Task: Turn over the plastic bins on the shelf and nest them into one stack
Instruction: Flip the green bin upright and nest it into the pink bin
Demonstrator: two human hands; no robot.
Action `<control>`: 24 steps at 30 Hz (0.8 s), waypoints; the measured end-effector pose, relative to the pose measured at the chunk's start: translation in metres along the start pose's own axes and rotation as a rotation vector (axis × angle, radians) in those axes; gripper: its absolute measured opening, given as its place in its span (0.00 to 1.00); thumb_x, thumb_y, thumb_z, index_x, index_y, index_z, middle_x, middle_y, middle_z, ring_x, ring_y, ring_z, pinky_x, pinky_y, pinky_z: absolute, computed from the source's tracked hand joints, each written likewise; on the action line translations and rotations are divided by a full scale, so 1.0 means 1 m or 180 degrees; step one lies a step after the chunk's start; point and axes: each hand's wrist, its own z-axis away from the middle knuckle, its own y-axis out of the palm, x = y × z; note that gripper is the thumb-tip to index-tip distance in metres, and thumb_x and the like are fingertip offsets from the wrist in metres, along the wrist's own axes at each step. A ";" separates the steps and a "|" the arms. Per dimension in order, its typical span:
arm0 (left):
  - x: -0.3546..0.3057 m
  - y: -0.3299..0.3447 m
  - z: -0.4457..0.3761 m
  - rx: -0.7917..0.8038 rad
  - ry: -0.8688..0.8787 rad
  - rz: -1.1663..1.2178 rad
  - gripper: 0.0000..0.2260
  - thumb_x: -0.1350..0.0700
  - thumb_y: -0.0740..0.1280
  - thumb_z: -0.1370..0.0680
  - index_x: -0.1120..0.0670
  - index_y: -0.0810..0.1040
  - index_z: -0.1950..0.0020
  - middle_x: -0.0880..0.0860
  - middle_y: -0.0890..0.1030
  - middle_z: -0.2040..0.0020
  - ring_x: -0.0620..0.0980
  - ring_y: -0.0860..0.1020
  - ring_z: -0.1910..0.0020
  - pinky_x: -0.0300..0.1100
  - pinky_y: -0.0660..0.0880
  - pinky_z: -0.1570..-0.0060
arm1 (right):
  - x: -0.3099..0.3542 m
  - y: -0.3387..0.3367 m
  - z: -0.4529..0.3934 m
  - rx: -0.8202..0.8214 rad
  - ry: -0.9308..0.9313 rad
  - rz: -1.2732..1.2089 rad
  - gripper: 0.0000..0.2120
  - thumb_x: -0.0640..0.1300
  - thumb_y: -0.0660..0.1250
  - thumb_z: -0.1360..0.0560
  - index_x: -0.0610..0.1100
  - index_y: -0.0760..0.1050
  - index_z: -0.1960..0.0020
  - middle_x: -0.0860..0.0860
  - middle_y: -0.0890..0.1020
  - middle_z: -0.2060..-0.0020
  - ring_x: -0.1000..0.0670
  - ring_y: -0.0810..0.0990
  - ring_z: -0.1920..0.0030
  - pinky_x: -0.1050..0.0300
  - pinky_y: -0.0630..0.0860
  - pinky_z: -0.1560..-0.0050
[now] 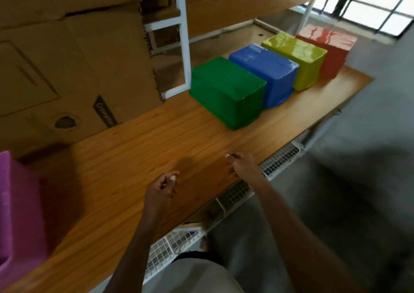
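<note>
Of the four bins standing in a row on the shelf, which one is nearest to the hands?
The green bin. It sits at the near end of the row, closest to the right hand, with blue, yellow-green and red behind it.

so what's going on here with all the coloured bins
A person stands at a wooden shelf with both hands empty, the left hand and right hand hovering over its bare middle. Four plastic bins sit upside down in a row further along: the green bin, blue bin, yellow-green bin and red bin. A pink bin sits at the near left edge. Nothing in the row is turned over or nested yet.
</note>
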 end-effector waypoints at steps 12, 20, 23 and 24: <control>-0.088 0.131 -0.147 0.0165 0.0112 0.0103 0.10 0.56 0.62 0.14 0.47 0.83 0.45 0.52 0.82 0.53 0.48 0.78 0.61 0.45 0.75 0.59 | 0.023 -0.119 -0.153 -0.0359 0.0221 -0.0613 0.19 0.52 0.61 0.14 0.51 0.71 0.24 0.46 0.78 0.34 0.44 0.82 0.42 0.52 0.83 0.52; -0.129 0.208 -0.216 0.0159 0.0085 0.0173 0.21 0.41 0.61 0.16 0.46 0.73 0.25 0.48 0.77 0.31 0.50 0.76 0.34 0.45 0.75 0.43 | 0.048 -0.166 -0.224 -0.0422 -0.0017 -0.0869 0.27 0.54 0.59 0.13 0.54 0.59 0.16 0.48 0.72 0.30 0.44 0.78 0.36 0.40 0.79 0.34; -0.131 0.232 -0.233 -0.0215 -0.0213 0.0124 0.26 0.40 0.65 0.18 0.50 0.71 0.24 0.48 0.75 0.31 0.49 0.76 0.35 0.42 0.76 0.47 | 0.049 -0.172 -0.247 -0.0215 0.0089 -0.0844 0.30 0.57 0.59 0.14 0.59 0.53 0.16 0.46 0.72 0.32 0.36 0.82 0.39 0.40 0.82 0.41; -0.132 0.238 -0.237 -0.0331 -0.0264 0.0135 0.28 0.38 0.66 0.20 0.51 0.71 0.24 0.49 0.76 0.31 0.50 0.78 0.36 0.42 0.77 0.50 | 0.044 -0.175 -0.258 -0.0171 0.0084 -0.0810 0.31 0.60 0.59 0.15 0.62 0.52 0.16 0.45 0.72 0.29 0.36 0.81 0.39 0.40 0.82 0.40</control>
